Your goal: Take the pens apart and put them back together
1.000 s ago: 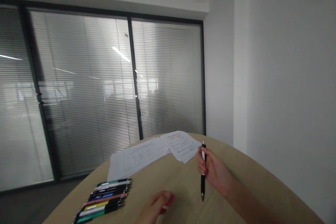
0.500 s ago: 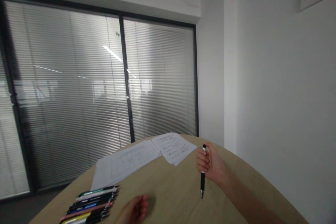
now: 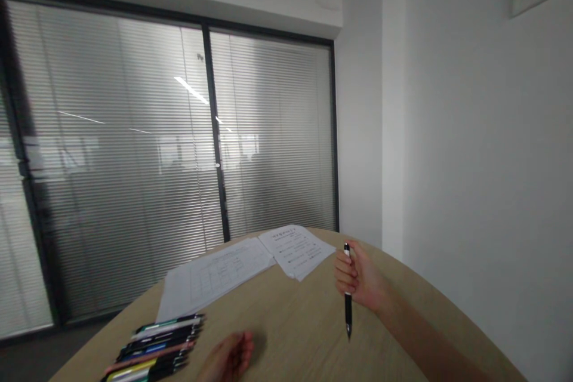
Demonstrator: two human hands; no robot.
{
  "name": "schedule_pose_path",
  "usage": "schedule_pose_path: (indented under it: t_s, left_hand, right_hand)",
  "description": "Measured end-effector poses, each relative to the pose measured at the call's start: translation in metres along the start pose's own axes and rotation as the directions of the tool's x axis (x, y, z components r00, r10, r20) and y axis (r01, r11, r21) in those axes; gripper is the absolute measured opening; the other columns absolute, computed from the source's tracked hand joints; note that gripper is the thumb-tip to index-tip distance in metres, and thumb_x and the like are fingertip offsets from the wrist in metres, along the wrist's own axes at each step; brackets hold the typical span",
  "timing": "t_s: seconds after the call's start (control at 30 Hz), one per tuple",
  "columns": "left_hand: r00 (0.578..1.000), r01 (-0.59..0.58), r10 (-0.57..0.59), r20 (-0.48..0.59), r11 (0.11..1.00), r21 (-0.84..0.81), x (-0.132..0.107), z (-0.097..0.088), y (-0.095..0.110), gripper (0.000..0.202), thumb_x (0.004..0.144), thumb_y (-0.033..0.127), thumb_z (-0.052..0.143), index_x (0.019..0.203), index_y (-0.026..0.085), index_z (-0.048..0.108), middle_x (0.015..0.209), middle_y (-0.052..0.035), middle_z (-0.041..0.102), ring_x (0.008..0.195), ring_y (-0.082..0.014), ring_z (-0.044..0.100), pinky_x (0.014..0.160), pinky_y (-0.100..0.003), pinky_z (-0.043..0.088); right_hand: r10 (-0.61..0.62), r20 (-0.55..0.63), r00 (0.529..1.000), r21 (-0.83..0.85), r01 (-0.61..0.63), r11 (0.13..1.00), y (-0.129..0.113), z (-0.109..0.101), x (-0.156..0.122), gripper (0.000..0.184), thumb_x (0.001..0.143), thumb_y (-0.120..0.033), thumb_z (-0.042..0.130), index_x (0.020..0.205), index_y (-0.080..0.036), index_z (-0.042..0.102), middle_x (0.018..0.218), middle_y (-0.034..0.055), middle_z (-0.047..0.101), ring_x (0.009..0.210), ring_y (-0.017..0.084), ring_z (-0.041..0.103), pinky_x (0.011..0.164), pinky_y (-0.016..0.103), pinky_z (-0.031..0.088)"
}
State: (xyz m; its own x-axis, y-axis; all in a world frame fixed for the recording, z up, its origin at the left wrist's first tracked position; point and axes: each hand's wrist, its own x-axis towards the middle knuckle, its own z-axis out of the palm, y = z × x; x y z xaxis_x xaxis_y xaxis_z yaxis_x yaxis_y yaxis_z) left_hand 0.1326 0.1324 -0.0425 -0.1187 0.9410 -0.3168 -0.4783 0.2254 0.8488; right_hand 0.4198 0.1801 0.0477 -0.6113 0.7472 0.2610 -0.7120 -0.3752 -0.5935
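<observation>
My right hand [image 3: 360, 279] is closed in a fist round a black pen [image 3: 348, 310], held upright with its tip pointing down just above the wooden table [image 3: 295, 328]. My left hand [image 3: 230, 357] rests low on the table near the bottom edge, fingers loosely curled, nothing visible in it. A row of several coloured pens [image 3: 154, 346] lies side by side to the left of that hand.
Printed paper sheets [image 3: 224, 271] and a second stack of sheets [image 3: 296, 249] lie at the table's far edge. Behind the table stand glass partitions with closed blinds [image 3: 179, 155]. A white wall [image 3: 470, 161] runs along the right.
The view swung right over the second. My right hand keeps the pen upright in much the same spot. My left hand drew back toward me and stays there.
</observation>
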Motion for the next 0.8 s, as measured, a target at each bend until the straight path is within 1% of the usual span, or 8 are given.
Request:
schedule_pose_path:
  t_s: [0.1,0.2,0.3,0.4,0.47,0.63,0.8]
  left_hand:
    - [1.000,0.007,-0.007,-0.014,1.000,0.005,-0.003,0.003,0.001,0.016,0.076,0.003,0.054,0.063,0.007,0.062,0.059,-0.0077,0.066,0.052,-0.0139,0.061,0.051,-0.019,0.048]
    - [1.000,0.024,-0.024,0.004,1.000,0.011,-0.003,0.003,0.001,0.018,0.078,0.005,0.053,0.063,0.007,0.062,0.058,-0.0071,0.066,0.051,-0.0132,0.060,0.050,-0.019,0.048]
    - [1.000,0.018,-0.018,0.016,1.000,0.007,0.001,-0.002,-0.001,0.017,0.078,0.006,0.053,0.064,0.008,0.062,0.059,-0.0063,0.066,0.053,-0.0135,0.061,0.051,-0.019,0.048]
    - [1.000,0.012,-0.012,0.029,1.000,-0.004,0.006,-0.007,-0.003,0.016,0.077,0.006,0.054,0.064,0.008,0.062,0.059,-0.0058,0.066,0.054,-0.0136,0.061,0.051,-0.019,0.048]
    - [0.999,0.017,-0.016,0.037,1.000,-0.012,0.009,-0.008,-0.005,0.016,0.078,0.006,0.053,0.064,0.008,0.062,0.059,-0.0062,0.066,0.054,-0.0133,0.061,0.051,-0.019,0.048]
    - [0.999,0.009,-0.009,0.046,1.000,-0.006,0.007,-0.006,-0.005,0.017,0.078,0.006,0.053,0.064,0.007,0.062,0.059,-0.0067,0.066,0.052,-0.0122,0.060,0.050,-0.017,0.047]
    - [0.999,-0.001,0.001,0.055,1.000,-0.002,0.000,-0.002,-0.002,0.017,0.077,0.006,0.054,0.063,0.007,0.063,0.058,-0.0063,0.065,0.052,-0.0121,0.060,0.050,-0.017,0.046]
  right_hand:
    - [-0.016,0.008,1.000,0.001,0.016,1.000,0.001,-0.002,0.001,0.039,0.071,-0.039,0.049,0.045,-0.019,0.029,0.033,-0.0098,0.019,0.027,0.005,0.010,0.027,0.017,0.014]
    - [-0.023,0.009,1.000,-0.009,0.023,1.000,0.001,-0.001,0.000,0.039,0.070,-0.039,0.052,0.045,-0.019,0.029,0.032,-0.0100,0.019,0.027,0.004,0.010,0.027,0.016,0.014]
    - [0.008,0.003,1.000,-0.024,-0.008,1.000,0.002,0.002,0.000,0.044,0.072,-0.048,0.050,0.046,-0.019,0.030,0.033,-0.0098,0.021,0.028,0.004,0.011,0.027,0.016,0.015]
    - [0.042,0.008,0.999,-0.029,-0.042,0.999,0.002,0.006,0.001,0.051,0.074,-0.059,0.045,0.046,-0.018,0.030,0.033,-0.0096,0.022,0.028,0.004,0.012,0.028,0.016,0.016]
    - [0.049,0.019,0.999,-0.034,-0.048,0.998,0.002,0.007,0.001,0.052,0.074,-0.060,0.043,0.046,-0.018,0.030,0.033,-0.0096,0.022,0.027,0.004,0.011,0.028,0.016,0.016]
    - [0.064,0.045,0.997,-0.048,-0.062,0.997,0.002,0.004,0.001,0.051,0.074,-0.059,0.044,0.047,-0.018,0.030,0.032,-0.0096,0.022,0.027,0.004,0.011,0.028,0.016,0.016]
    - [0.074,0.069,0.995,-0.043,-0.071,0.997,0.002,0.001,0.001,0.047,0.075,-0.051,0.048,0.046,-0.018,0.030,0.032,-0.0098,0.022,0.027,0.004,0.011,0.027,0.016,0.015]
